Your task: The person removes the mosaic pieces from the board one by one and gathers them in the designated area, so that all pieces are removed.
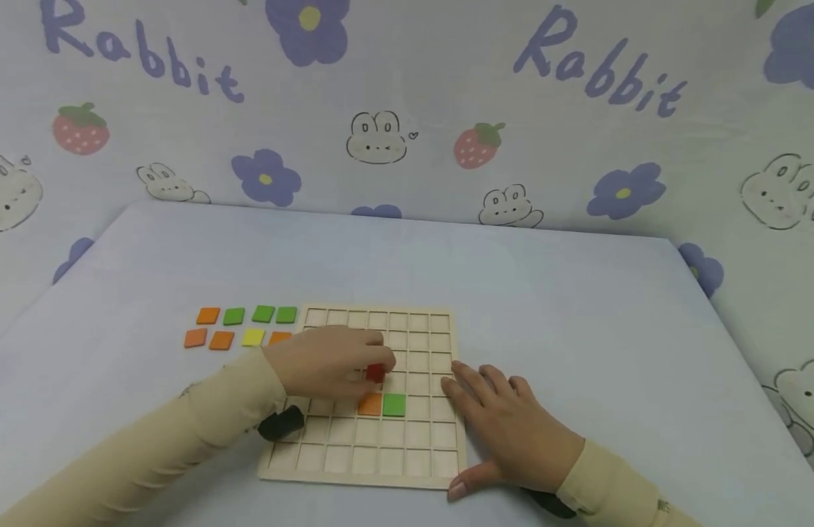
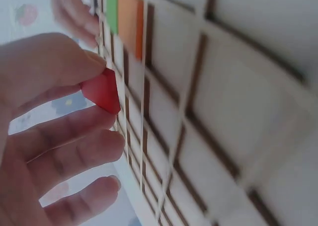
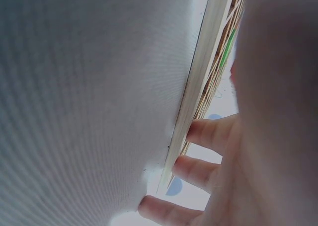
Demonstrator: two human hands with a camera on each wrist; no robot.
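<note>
Between thumb and fingertips, my left hand (image 1: 337, 359) pinches a red square tile (image 1: 375, 373) just above the wooden grid board (image 1: 361, 481). In the left wrist view the red tile (image 2: 103, 91) is tilted, one corner close to the grid lines. An orange tile (image 1: 370, 404) and a green tile (image 1: 394, 405) lie side by side in cells of the board, nearer to me than the red one. My right hand (image 1: 519, 432) rests at the board's right edge, fingers spread, fingertips touching the frame. The right wrist view shows fingers (image 3: 211, 134) against that wooden edge.
Left of the board lie several loose tiles in two rows, among them an orange tile (image 1: 208, 315), a green tile (image 1: 233, 316) and a yellow tile (image 1: 253, 337). The left forearm covers part of the board. A white cloth (image 1: 578, 307) covers the table, and a printed backdrop (image 1: 420, 88) stands behind.
</note>
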